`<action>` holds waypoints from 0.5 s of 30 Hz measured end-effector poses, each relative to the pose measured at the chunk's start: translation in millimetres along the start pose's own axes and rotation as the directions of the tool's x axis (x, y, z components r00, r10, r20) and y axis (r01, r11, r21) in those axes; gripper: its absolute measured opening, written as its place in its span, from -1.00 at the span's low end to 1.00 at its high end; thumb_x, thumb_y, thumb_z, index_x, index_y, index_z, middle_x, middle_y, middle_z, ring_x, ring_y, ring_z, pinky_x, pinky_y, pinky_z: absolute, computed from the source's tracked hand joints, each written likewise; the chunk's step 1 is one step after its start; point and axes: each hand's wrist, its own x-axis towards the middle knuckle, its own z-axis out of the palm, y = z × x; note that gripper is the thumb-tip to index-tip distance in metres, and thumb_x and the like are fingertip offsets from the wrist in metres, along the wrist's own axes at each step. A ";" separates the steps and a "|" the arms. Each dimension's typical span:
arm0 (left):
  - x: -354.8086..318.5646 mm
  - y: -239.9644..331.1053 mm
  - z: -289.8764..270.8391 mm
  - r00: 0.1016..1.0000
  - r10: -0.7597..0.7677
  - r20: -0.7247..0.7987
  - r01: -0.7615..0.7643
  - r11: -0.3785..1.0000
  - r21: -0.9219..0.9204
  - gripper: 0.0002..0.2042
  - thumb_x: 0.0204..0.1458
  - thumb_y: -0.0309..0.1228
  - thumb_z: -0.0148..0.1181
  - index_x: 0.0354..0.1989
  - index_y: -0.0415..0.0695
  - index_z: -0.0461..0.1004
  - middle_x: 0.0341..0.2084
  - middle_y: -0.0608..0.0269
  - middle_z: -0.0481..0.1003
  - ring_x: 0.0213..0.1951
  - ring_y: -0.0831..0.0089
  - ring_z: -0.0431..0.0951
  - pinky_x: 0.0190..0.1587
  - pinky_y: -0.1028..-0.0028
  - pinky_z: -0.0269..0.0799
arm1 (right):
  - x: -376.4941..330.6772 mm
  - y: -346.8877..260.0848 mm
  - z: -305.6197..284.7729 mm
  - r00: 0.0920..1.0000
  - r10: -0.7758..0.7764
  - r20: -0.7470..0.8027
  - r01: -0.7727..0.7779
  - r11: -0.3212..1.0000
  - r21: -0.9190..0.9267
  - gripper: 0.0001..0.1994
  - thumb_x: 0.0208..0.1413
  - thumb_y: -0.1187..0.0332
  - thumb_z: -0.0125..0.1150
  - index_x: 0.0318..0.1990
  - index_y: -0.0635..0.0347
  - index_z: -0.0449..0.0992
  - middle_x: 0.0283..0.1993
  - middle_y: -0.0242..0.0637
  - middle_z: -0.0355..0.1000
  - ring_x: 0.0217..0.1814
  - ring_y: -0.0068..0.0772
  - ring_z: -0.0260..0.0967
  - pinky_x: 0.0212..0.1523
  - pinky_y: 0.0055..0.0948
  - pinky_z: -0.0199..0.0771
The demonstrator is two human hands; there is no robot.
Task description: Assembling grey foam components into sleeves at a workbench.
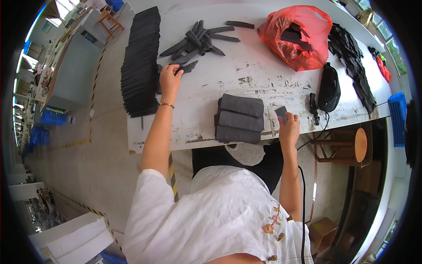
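Observation:
My left hand (170, 79) is closed on a short dark fabric strip (189, 67) at the table's left side. Beside that hand, a long row of black fabric pieces (140, 66) lies overlapped along the left edge. Just beyond it is a loose heap of dark folded strips (200, 42). My right hand (290, 127) pinches a small dark flat piece (281, 111) near the front edge; its exact kind cannot be made out. Between my hands, flat dark fabric pieces (240, 119) lie stacked in overlapping rows.
A red plastic bag (299, 57) with dark pieces inside stands at the far right. Near it lie a black pouch (329, 88) and a line of black pieces (351, 66). One strip (240, 24) lies apart. A wooden stool (360, 145) is right of the table (198, 97).

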 end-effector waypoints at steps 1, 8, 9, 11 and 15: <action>4.1 -9.9 4.9 0.985 0.144 0.092 -0.158 0.973 0.169 -0.80 -0.13 -0.40 0.36 -0.32 -0.17 0.57 -0.31 0.11 0.50 -0.16 0.16 0.49 -0.10 0.30 0.43 | -1.9 -1.1 0.1 1.000 -0.018 0.016 0.021 0.980 -0.197 -0.68 -0.02 0.32 0.32 -0.11 0.22 0.50 -0.14 -0.13 0.41 -0.08 -0.11 0.35 -0.13 -0.20 0.36; 32.6 -21.4 9.8 0.992 0.096 0.085 -0.107 0.984 0.144 -0.82 -0.02 -0.37 0.24 -0.30 -0.21 0.57 -0.37 0.06 0.53 -0.25 0.04 0.51 -0.14 0.24 0.42 | -7.6 18.4 24.1 0.972 -0.194 0.131 0.234 0.823 -0.518 -0.80 0.12 0.38 0.10 -0.20 0.36 0.49 -0.17 -0.15 0.38 -0.09 -0.13 0.32 -0.16 -0.25 0.38; 36.1 -13.1 11.3 0.997 0.071 0.011 -0.072 0.995 0.070 -0.77 0.05 -0.34 0.22 -0.34 -0.31 0.52 -0.41 0.09 0.55 -0.38 0.21 0.56 -0.27 0.36 0.44 | -10.6 22.5 26.3 0.961 -0.257 0.102 0.269 0.779 -0.567 -0.83 0.12 0.44 0.04 -0.27 0.38 0.49 -0.20 -0.16 0.38 -0.12 -0.16 0.32 -0.18 -0.29 0.39; 40.4 -12.5 7.0 0.999 -0.034 0.038 0.038 0.996 -0.087 -0.76 0.10 -0.35 0.18 -0.31 -0.34 0.49 -0.40 0.09 0.56 -0.39 0.25 0.57 -0.30 0.38 0.47 | -10.4 19.2 25.3 0.950 -0.284 0.129 0.306 0.774 -0.554 -0.85 0.09 0.44 0.05 -0.28 0.35 0.49 -0.20 -0.16 0.38 -0.11 -0.16 0.32 -0.18 -0.28 0.39; 28.2 41.5 4.3 0.806 -0.262 0.531 0.587 0.468 -0.661 -0.73 0.27 -0.34 -0.08 -0.05 -0.33 0.30 -0.32 -0.10 0.56 -0.38 0.13 0.64 -0.42 0.33 0.60 | -5.4 31.3 18.2 0.944 -0.280 0.175 0.330 0.795 -0.509 -0.86 0.00 0.47 0.08 -0.29 0.30 0.49 -0.19 -0.18 0.37 -0.11 -0.18 0.32 -0.16 -0.28 0.39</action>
